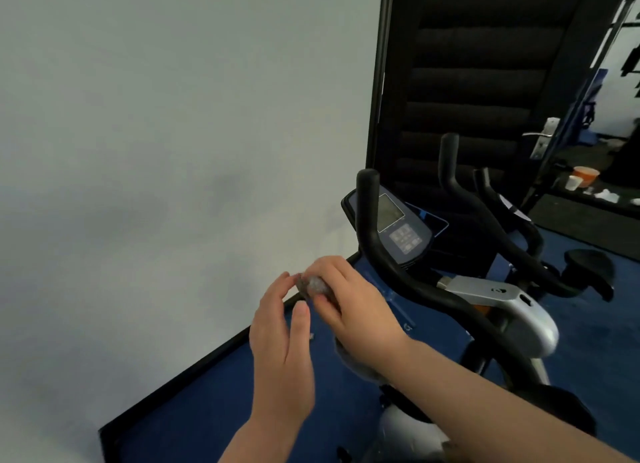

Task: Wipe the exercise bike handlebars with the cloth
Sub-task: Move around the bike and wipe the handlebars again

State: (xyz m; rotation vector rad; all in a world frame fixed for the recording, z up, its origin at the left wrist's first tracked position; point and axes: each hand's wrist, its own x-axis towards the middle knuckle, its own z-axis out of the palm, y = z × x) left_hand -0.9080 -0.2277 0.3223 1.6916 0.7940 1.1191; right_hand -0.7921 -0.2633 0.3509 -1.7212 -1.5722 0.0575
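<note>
We see both hands meeting just left of the exercise bike [485, 307], in front of a pale wall [156, 133]. The right hand [356, 310] has its grip closed around a small grey cloth [313, 286] — only a bunched bit shows between thumb and fingers, and a blurred fold seems to hang below the palm. The left hand [280, 352] touches the cloth with its fingertips; its grip looks loose and fairly wide, though we cannot tell whether it pinches the fabric. The black handlebars [391, 262] curve up just right of the hands, not touched by the cloth. Behind the near bar sits the console [394, 223], its screen too blurred to read. The bike's lower body is cut off at the bottom edge — blue floor [207, 410] lies beneath.
</note>
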